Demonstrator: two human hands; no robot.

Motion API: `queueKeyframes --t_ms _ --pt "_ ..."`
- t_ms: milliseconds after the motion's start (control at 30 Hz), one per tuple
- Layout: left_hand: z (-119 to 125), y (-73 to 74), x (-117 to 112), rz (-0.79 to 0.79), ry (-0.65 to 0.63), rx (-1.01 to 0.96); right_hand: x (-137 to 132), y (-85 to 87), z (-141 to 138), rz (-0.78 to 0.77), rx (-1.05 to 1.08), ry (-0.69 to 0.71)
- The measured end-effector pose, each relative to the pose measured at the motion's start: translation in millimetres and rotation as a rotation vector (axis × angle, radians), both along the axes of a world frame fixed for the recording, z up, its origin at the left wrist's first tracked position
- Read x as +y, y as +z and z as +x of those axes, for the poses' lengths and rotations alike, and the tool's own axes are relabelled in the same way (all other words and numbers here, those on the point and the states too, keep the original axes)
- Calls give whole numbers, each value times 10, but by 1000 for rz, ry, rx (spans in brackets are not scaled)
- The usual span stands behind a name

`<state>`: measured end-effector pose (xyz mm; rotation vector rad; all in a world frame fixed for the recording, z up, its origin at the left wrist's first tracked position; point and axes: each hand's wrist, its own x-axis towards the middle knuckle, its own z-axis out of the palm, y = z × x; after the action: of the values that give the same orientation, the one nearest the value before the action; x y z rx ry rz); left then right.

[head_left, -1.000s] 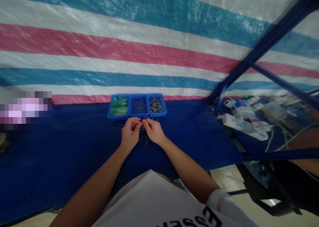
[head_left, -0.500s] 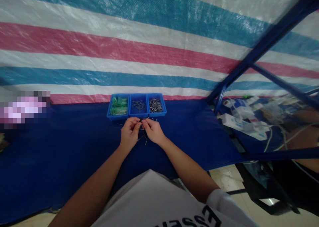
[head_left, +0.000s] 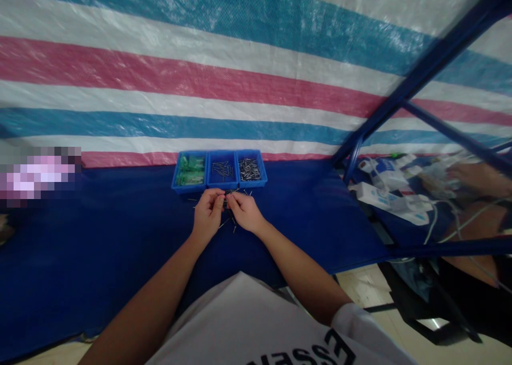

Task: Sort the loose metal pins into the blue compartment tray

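Observation:
My left hand [head_left: 208, 211] and my right hand [head_left: 245, 209] meet fingertip to fingertip just in front of the blue bins, both closed in a pinch. Whatever sits between the fingers is too small and too hidden to name. Thin metal pins or screws [head_left: 234, 228] lie loose on the blue surface below and around the hands. Behind them stand three joined blue bins. The left bin [head_left: 174, 182] holds green-and-clear packets, the middle bin [head_left: 222, 183] has some thin metal pieces, and the right bin [head_left: 253, 183] carries a dense heap of short metal pieces.
The blue table surface [head_left: 120, 258] runs beneath everything. A striped plastic sheet [head_left: 240, 82] hangs behind. At right are a blue metal frame [head_left: 384, 101], a white power strip [head_left: 390, 202] with cables, and a co-worker's arm [head_left: 480, 181]. A pixelated patch is at far left.
My fingers have shifted slightly while staying pinched together at the same spot. At right, the co-worker's hand has come into view over the plastic items.

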<state>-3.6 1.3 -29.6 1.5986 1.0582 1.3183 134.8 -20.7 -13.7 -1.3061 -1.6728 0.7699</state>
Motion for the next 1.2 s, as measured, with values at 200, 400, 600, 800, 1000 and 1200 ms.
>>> queueKeyframes --t_ms 200,400,600,800,1000,1200 --pt "25 -16 2 -75 -57 -117 17 -3 4 -18 41 -82" --pt "58 20 -14 -67 -89 -201 23 -13 -1 -32 47 -116" --pt "61 48 -17 -63 -81 -184 33 -40 2 -18 50 -117" --pt "39 22 8 -30 -50 -109 25 -26 5 -21 49 -107" --pt "32 23 9 -11 -34 -88 11 5 2 -20 16 -92" --pt "26 -3 25 -24 -15 -82 9 18 -7 -11 3 -88"
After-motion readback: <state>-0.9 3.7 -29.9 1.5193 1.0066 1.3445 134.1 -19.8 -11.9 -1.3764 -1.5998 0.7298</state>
